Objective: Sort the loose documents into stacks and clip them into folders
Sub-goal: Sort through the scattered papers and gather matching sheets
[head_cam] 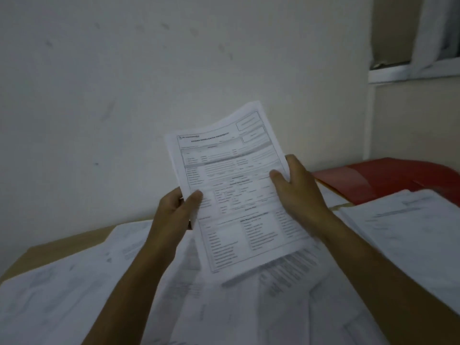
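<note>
Table [49,247] (paper-strewn): both hands [174,210] [298,188] hold printed sheets [234,195].

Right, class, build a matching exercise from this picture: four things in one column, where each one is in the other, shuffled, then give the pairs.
Things:
1. printed form
2. red folder
3. left hand
4. right hand

Places:
A. grips the form's right edge
B. lies at the far right of the desk, by the wall
C. held up above the loose papers
D. pinches the form's left edge

Pairs: 1-C, 2-B, 3-D, 4-A
</note>
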